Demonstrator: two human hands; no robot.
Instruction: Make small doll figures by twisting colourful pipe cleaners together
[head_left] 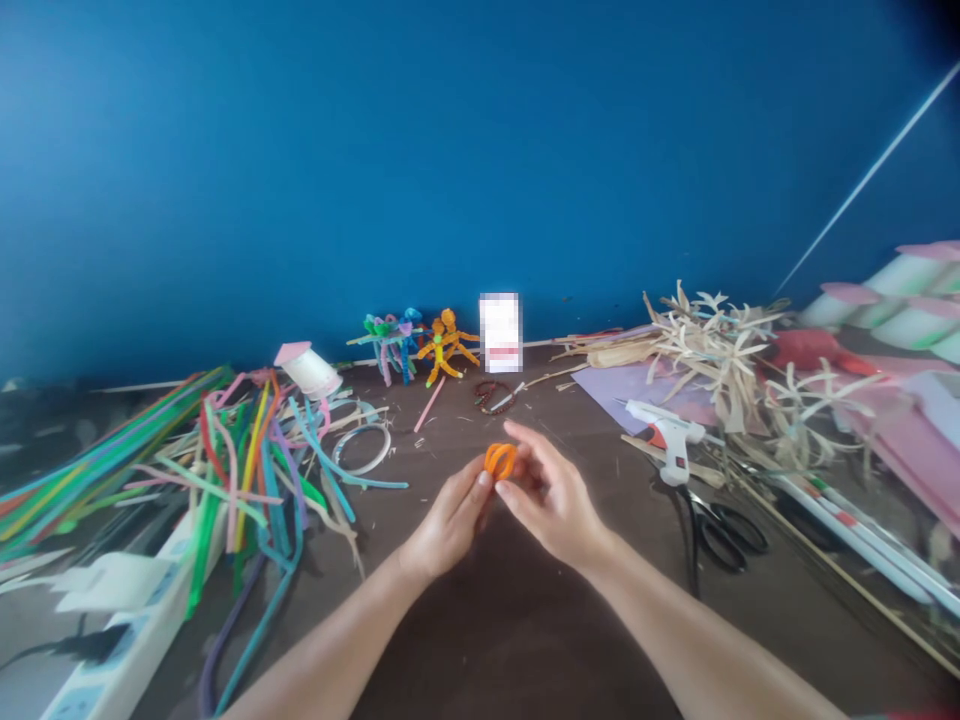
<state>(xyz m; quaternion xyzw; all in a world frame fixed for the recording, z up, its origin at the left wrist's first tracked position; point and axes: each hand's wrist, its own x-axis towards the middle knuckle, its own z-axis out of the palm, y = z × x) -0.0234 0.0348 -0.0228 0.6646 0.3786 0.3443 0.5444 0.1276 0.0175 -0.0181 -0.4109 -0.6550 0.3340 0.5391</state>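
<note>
A small coil of orange pipe cleaner (500, 461) is in front of me, above the dark table. My left hand (459, 510) pinches its left side between thumb and fingers. At its right, my right hand (553, 497) is open, with the index finger stretched past the top of the coil and the thumb close to its lower edge. Whether the right thumb touches the coil, I cannot tell. Behind my hands stand orange pipe-cleaner figures (445, 347) and a group of multicoloured ones (394, 345).
Left lie loose pipe cleaners (232, 460), a paper cup (311, 372), a clear ring (386, 447) and a power strip (142, 650). A beaded bracelet (486, 398) lies behind my hands. On the right are a glue gun (675, 440), black-handled scissors (724, 535) and dried fibre strips (705, 350).
</note>
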